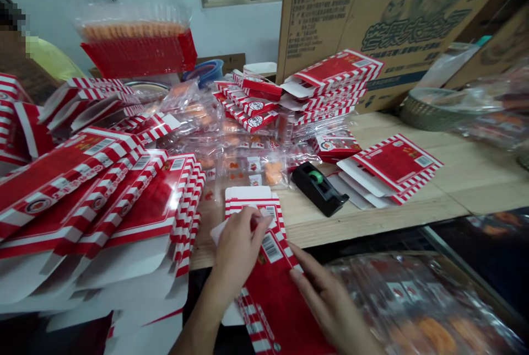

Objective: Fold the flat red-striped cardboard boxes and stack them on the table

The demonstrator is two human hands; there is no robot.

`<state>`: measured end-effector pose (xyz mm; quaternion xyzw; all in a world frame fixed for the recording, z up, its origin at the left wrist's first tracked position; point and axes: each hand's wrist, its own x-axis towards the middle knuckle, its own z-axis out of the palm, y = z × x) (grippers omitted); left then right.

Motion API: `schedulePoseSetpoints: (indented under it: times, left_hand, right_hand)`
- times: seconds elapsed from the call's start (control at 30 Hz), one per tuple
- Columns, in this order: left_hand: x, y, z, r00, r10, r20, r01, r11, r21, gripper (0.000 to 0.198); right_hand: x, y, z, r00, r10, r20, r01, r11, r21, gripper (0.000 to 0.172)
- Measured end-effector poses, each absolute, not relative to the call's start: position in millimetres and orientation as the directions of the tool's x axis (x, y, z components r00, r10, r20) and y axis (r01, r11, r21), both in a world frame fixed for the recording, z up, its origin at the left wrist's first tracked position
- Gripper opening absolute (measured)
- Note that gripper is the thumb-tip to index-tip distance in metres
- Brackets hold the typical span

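Note:
A red box with striped red and white edges (281, 300) lies at the bottom centre, tilted toward me. Behind it, at the table's edge, is another such box (253, 195) with a white flap up. My left hand (242, 242) is at the far end of the near box, thumb and index finger pinched together; what they hold, if anything, is too small to name. Against the right striped side of the near box rests my right hand (324, 294), fingers stretched out and slightly apart. A black tape dispenser (319, 188) with green tape stands just beyond, to the right.
Stacked red boxes (144, 206) fill the left. More boxes (330, 76) are piled behind, and a few (399, 165) lie at right. Clear packets (256, 165) cover the table's middle. Bagged orange items (430, 311) sit lower right. Large cardboard cartons (322, 19) stand behind.

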<state>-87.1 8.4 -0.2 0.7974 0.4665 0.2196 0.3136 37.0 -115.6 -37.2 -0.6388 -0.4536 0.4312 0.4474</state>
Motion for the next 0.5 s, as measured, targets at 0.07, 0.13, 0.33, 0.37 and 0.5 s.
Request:
schedulePoseSetpoints:
  times: [0.07,0.13,0.33,0.37,0.5]
  left_hand:
    - [-89.3,10.0,5.2,0.461,0.884,-0.077,0.68,-0.296,0.671,0.034]
    - [-92.7,10.9,9.5,0.478,0.866,-0.147,0.737,-0.304,0.604,0.042]
    - [-104.4,10.9,19.3,0.631,0.736,-0.245,0.627,-0.297,0.72,0.038]
    - [-105.8,9.9,21.0,0.665,0.704,-0.25,0.583,-0.279,0.763,0.037]
    - [-107.1,0.8,21.3,0.678,0.735,-0.018,0.456,-0.401,0.794,0.036]
  right_hand:
    - [28.5,-121.4,-38.8,0.163,0.98,-0.117,0.33,-0.166,-0.929,0.049]
    - [20.6,-126.0,-35.8,0.094,0.989,-0.112,0.388,-0.14,-0.911,0.059]
    - [9.6,-117.8,-15.9,-0.032,0.956,-0.291,-0.052,-0.292,-0.955,0.058]
    - [9.7,-114.6,-13.8,-0.082,0.951,-0.298,-0.147,-0.307,-0.94,0.057]
    - [15.8,-107.6,-9.0,-0.059,0.939,-0.34,-0.267,-0.343,-0.9,0.049]
